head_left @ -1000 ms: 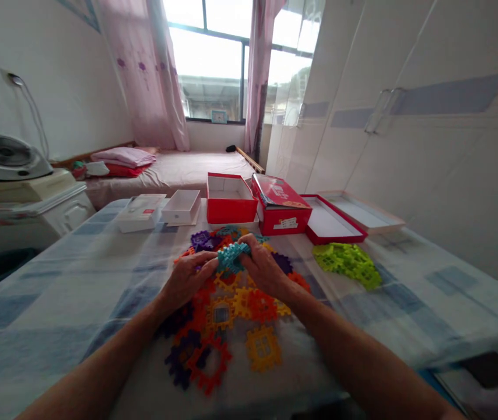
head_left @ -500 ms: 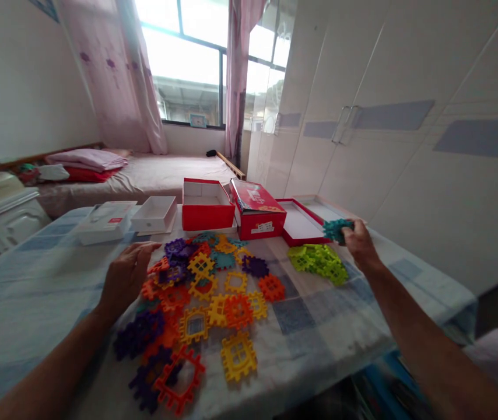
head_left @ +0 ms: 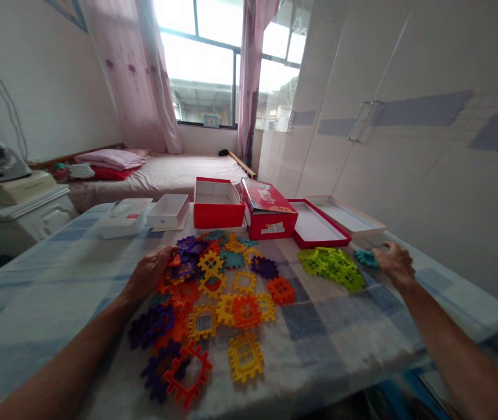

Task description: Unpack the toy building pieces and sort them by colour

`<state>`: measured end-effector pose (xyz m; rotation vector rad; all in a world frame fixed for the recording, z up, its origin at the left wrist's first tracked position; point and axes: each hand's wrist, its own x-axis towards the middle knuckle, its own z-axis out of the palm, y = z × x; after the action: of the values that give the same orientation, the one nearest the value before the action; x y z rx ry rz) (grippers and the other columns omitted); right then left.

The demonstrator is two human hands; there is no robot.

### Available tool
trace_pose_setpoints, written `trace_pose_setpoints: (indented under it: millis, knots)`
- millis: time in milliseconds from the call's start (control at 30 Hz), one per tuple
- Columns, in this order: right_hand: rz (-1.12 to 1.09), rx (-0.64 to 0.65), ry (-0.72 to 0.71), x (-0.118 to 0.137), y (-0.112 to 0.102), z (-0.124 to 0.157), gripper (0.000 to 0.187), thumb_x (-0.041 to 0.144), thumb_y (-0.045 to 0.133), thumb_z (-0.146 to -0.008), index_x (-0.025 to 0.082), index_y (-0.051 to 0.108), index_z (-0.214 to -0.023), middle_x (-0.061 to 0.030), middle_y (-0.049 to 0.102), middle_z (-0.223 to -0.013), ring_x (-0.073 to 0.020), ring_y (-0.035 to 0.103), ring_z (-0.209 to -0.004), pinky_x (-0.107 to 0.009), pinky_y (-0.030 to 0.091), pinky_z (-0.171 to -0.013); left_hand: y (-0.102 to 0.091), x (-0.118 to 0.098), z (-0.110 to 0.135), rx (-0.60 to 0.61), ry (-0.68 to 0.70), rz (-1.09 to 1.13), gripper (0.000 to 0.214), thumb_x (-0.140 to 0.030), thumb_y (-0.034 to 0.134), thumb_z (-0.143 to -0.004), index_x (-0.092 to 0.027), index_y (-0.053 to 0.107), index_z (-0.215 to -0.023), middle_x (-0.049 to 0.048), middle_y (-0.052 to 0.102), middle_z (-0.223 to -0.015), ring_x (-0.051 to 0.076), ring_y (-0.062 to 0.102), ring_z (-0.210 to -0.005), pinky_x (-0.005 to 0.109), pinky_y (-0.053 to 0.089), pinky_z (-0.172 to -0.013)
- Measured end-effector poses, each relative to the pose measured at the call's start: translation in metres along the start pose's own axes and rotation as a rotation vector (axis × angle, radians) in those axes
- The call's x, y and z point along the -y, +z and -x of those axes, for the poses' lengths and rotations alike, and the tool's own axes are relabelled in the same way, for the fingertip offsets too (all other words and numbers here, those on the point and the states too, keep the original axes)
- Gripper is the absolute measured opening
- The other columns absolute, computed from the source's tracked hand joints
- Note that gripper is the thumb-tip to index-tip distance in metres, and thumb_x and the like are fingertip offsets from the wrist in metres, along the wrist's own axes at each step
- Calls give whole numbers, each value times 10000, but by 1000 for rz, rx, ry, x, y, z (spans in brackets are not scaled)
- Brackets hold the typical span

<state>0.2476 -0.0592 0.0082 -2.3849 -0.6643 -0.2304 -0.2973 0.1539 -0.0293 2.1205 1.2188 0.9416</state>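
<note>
At the left edge of a mixed pile of plastic interlocking building pieces lies my left hand (head_left: 150,269), its fingers stretched out beside purple pieces (head_left: 190,248) and orange ones. Whether its fingertips touch them is hard to see. My right hand (head_left: 395,262), low over the cloth at the right, has its fingertips closed on teal interlocking pieces (head_left: 366,258). Just left of these is a heap of lime-green pieces (head_left: 332,267). Yellow pieces (head_left: 246,357) and a red frame piece (head_left: 188,374) lie at the near side of the pile.
Along the far side of the table (head_left: 56,297) stand a white box (head_left: 122,220), an open white box (head_left: 168,211), an open red box (head_left: 218,214), a red box with a lid (head_left: 270,216), a red tray-like lid (head_left: 321,233) and a pale shallow box (head_left: 349,216).
My right hand has moved right and down with the teal pieces, from above the lime-green heap to the cloth beside it. My left hand is closer to the pile. The view has turned slightly left.
</note>
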Motion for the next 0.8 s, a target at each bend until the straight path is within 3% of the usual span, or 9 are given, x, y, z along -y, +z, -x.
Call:
trace_pose_setpoints:
  millis: [100, 200, 300, 433, 533, 633, 800]
  knots:
    - [-93, 8, -206, 36, -3, 25, 395, 232, 519, -754, 115, 584, -1126, -211, 597, -1139, -292, 560, -1076, -426, 414, -935, 5, -9, 1, 19, 36, -15, 618, -580, 225, -876, -161, 646, -1047, 90, 652, -1139, 246, 574, -1094, 360, 399, -999]
    - [-313, 241, -492, 89, 4, 69, 336, 271, 513, -778, 161, 602, -1083, -126, 630, -1098, -221, 616, -959, -386, 467, -888, 7, -11, 1, 25, 54, -30, 587, -566, 240, -881, -176, 641, -1059, 67, 642, -1148, 218, 563, -1102, 322, 392, -996]
    - [-390, 502, -771, 146, 22, 117, 322, 280, 501, -812, 173, 599, -1099, -103, 611, -1099, -191, 605, -968, -327, 491, -832, 5, -12, 1, 34, 57, -41, 574, -548, 234, -888, -179, 641, -1055, 62, 642, -1121, 212, 569, -1076, 316, 401, -978]
    - [-316, 634, -967, 201, 58, 161, 373, 244, 540, -814, 153, 580, -1174, -114, 579, -1173, -200, 571, -1044, -325, 440, -916, 2, -13, 2, 50, 76, -47, 563, -520, 218, -894, -172, 637, -1036, 66, 649, -1058, 216, 587, -1018, 328, 419, -944]
    - [-247, 645, -1062, 220, 83, 174, 414, 203, 564, -798, 131, 572, -1205, -127, 597, -1163, -228, 537, -1093, -343, 410, -949, 1, -13, 1, 51, 99, -44, 539, -495, 216, -896, -176, 633, -1021, 63, 653, -1024, 212, 592, -991, 325, 424, -929]
    - [-228, 603, -1102, 223, 100, 175, 375, 163, 553, -795, 150, 607, -1166, -110, 641, -1099, -233, 534, -1083, -346, 410, -938, 1, -12, 1, 47, 109, -45, 509, -476, 218, -903, -200, 632, -1008, 46, 651, -1002, 196, 590, -965, 310, 431, -911]
    - [-351, 486, -980, 216, 101, 161, 296, 146, 449, -842, 134, 642, -1066, -110, 669, -1040, -206, 599, -966, -321, 430, -885, 2, -11, 1, 63, 121, -48, 503, -452, 218, -908, -194, 645, -968, 49, 640, -966, 197, 596, -934, 305, 439, -890]
